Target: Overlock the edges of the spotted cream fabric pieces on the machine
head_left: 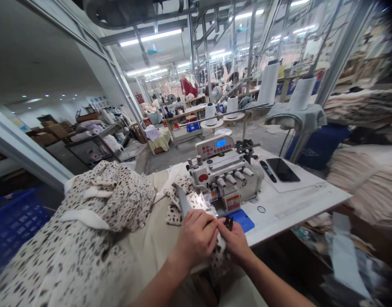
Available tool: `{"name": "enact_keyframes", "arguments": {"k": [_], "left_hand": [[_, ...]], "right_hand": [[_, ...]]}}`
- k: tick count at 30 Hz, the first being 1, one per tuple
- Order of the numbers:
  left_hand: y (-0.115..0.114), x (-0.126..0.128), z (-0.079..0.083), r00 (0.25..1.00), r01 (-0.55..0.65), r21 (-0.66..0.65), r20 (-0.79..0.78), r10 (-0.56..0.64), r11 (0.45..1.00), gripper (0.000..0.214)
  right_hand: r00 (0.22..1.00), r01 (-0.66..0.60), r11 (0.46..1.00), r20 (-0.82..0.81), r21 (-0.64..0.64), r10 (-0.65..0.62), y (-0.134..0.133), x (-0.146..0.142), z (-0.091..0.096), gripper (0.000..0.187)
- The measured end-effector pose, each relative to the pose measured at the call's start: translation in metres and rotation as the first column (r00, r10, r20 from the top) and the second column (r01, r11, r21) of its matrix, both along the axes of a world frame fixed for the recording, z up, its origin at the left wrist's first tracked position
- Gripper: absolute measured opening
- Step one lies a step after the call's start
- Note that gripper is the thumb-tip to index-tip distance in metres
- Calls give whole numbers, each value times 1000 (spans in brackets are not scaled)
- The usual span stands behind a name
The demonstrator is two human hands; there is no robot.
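A long garment workshop (pixel 183 94) stretches ahead, and nearer sits a white overlock sewing machine (pixel 224 179) on a white table (pixel 298 204), with black-spotted cream fabric (pixel 125 200) heaped to its left. Part of that fabric reaches the machine's front, where the left hand (pixel 196 238) and right hand (pixel 236 243) sit close together, fingers pinching it, touching a small black object (pixel 228 224).

A black smartphone (pixel 279 169) on the white sewing table (pixel 295 209), a blue plastic crate (pixel 13 226) far left, white thread cones (pixel 301 94) behind.
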State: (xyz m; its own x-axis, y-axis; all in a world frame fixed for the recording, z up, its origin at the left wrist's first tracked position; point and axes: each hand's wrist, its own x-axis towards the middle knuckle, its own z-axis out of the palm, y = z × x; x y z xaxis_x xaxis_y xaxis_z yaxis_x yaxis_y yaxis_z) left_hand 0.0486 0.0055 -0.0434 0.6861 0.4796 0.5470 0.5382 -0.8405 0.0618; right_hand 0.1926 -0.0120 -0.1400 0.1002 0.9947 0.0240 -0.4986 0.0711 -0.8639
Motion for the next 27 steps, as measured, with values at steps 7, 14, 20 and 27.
{"name": "enact_keyframes", "arguments": {"k": [7,14,20,27], "left_hand": [[1,0,-2,1000,9,18,4,-9,1000,19],[1,2,0,1000,-4,35,3,4,999,17],[1,1,1,1000,-1,21,-4,1,1000,19],[1,0,3,1000,-15,46,-10,15,999,20]], "right_hand": [[1000,14,1000,-16,8,-14,0,-1,-1,37],[1000,16,1000,-5,-8,-16,1,0,-1,38],[1000,21,1000,-15,-11,-22,-1,-1,3,40],[999,-21,999,-27,-35,20,0,-4,3,43]]}}
